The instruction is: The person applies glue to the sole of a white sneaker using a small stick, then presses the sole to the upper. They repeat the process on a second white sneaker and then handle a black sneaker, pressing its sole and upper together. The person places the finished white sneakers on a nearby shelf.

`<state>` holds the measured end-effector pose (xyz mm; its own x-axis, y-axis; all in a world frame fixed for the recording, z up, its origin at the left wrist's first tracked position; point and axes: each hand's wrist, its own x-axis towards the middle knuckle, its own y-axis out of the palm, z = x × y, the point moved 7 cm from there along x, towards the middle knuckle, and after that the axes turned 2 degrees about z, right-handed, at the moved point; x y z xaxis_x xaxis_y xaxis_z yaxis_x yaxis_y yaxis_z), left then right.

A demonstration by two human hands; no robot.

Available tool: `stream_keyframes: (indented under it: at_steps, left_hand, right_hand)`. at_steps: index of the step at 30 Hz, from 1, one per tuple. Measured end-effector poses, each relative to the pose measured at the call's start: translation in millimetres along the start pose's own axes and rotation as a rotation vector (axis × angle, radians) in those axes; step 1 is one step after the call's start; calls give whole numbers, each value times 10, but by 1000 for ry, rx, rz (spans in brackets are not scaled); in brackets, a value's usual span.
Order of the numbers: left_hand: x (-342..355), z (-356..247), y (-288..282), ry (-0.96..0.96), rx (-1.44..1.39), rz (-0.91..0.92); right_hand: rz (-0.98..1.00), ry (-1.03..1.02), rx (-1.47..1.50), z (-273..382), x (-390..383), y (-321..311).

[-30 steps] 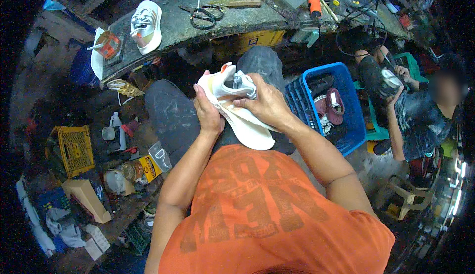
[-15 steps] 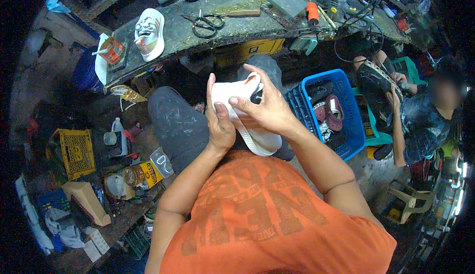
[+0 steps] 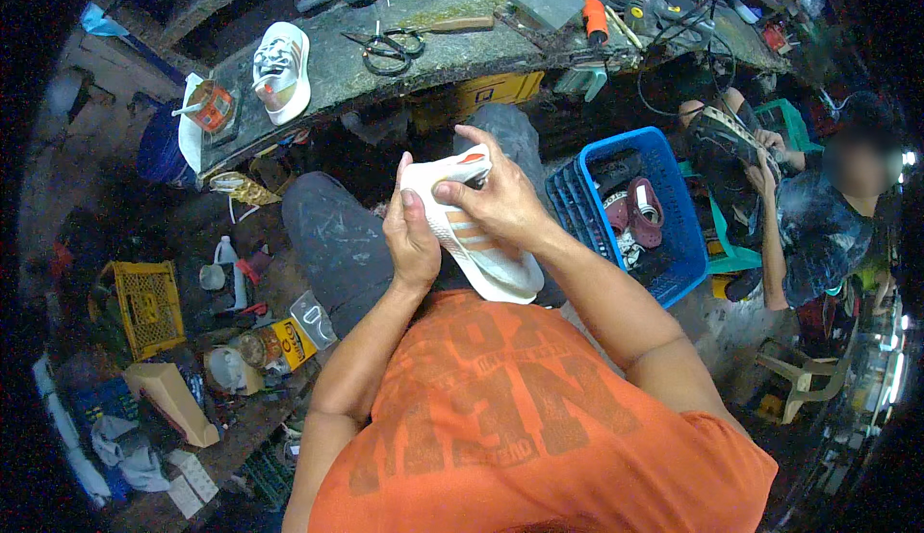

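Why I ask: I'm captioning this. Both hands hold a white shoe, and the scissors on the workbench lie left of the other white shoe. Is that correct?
Not quite: in the head view, the scissors on the workbench lie right of the other white shoe, not left. Left hand and right hand do hold a white shoe.

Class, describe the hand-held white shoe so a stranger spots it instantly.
Start at the orange shirt. Just above it, the left hand and right hand grip a white shoe with tan stripes. Unlike its white lookalike on the bench, it is held.
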<state>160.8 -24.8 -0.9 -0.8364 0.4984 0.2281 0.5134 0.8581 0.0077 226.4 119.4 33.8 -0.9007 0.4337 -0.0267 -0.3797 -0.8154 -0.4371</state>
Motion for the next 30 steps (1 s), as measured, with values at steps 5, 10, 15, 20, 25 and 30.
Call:
stream_keyframes:
  at_steps: [5,10,15,20,25,30]
  left_hand:
    - [18,103,1,-52,-61,4]
    - [53,297,46,-169,-221,-12]
    - [14,337,26,-147,-256,36]
    - [5,246,2,-135,-246,11]
    - [64,-154,-15,-12,-674,-7]
    - [76,-793,-146,413,-584,60]
  right_hand:
    - [1,20,-1,-36,64,32]
    - [-78,-83,-128,21,-66,-14]
    - [-53,-60,-162,-49,-157,31]
    - [-91,-48,-137,27,-147,-11]
    - [-93,-360,-149,518,-308,-168]
    - [-105,-621,-93,964,-557,-169]
